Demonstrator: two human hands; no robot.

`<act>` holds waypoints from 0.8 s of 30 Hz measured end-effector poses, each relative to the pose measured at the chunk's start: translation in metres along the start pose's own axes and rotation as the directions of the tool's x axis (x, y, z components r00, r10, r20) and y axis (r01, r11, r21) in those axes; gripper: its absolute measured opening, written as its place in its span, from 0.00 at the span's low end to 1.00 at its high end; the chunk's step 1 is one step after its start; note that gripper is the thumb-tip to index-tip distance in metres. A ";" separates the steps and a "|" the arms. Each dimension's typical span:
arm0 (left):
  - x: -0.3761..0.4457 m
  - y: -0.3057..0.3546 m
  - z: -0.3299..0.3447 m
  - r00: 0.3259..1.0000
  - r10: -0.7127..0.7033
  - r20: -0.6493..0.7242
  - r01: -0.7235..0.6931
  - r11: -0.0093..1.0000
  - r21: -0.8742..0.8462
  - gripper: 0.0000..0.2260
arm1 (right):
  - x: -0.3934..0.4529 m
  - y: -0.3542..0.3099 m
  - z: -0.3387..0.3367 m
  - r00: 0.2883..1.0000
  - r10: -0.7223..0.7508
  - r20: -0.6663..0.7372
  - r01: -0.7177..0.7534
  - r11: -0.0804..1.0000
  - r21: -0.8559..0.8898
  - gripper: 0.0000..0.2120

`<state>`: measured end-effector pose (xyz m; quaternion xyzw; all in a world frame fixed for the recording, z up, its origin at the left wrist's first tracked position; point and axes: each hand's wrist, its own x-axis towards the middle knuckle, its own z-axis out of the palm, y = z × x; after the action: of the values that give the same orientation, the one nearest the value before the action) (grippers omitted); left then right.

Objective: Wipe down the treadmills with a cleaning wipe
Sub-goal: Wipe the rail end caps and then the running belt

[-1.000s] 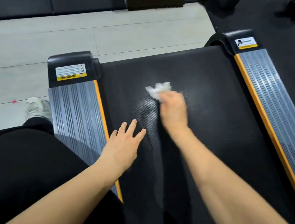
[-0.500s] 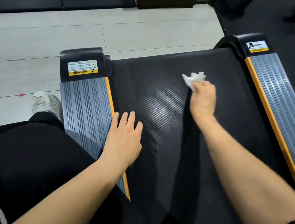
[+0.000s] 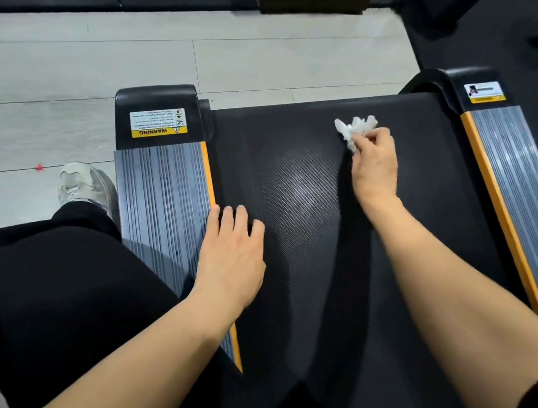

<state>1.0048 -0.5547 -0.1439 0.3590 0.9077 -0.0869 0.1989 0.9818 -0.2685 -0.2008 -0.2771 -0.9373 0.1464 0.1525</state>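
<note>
The black textured treadmill belt (image 3: 301, 199) runs between grey ribbed side rails (image 3: 164, 197) edged in orange. The left hand (image 3: 230, 261) rests flat on it, fingers straight and together. The right hand (image 3: 375, 168) pinches a crumpled white cleaning wipe (image 3: 355, 129), which protrudes beyond its fingertips near the belt's far end

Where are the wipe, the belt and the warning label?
wipe (image 3: 355, 127), head view, middle of the crumpled wad
belt (image 3: 291, 173), head view, bare middle of its surface
warning label (image 3: 158, 122), head view, its centre
</note>
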 end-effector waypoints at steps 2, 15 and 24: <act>0.003 -0.001 0.000 0.999 -0.048 -0.009 0.048 0.999 0.003 0.29 | -0.003 -0.023 0.011 0.998 0.047 -0.051 -0.045 0.998 0.042 0.11; 0.007 -0.007 0.001 0.995 -0.095 0.005 0.095 0.995 -0.036 0.30 | 0.028 -0.040 0.030 0.918 -0.396 0.002 0.395 0.915 -0.079 0.18; 0.012 -0.005 0.004 0.991 -0.130 -0.011 0.129 0.989 -0.066 0.31 | -0.014 -0.151 0.071 0.858 -0.498 0.125 0.454 0.849 0.269 0.12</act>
<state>0.9944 -0.5519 -0.1526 0.2933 0.9330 -0.0671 0.1973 0.8954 -0.4109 -0.2143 -0.0004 -0.9634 0.2370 0.1250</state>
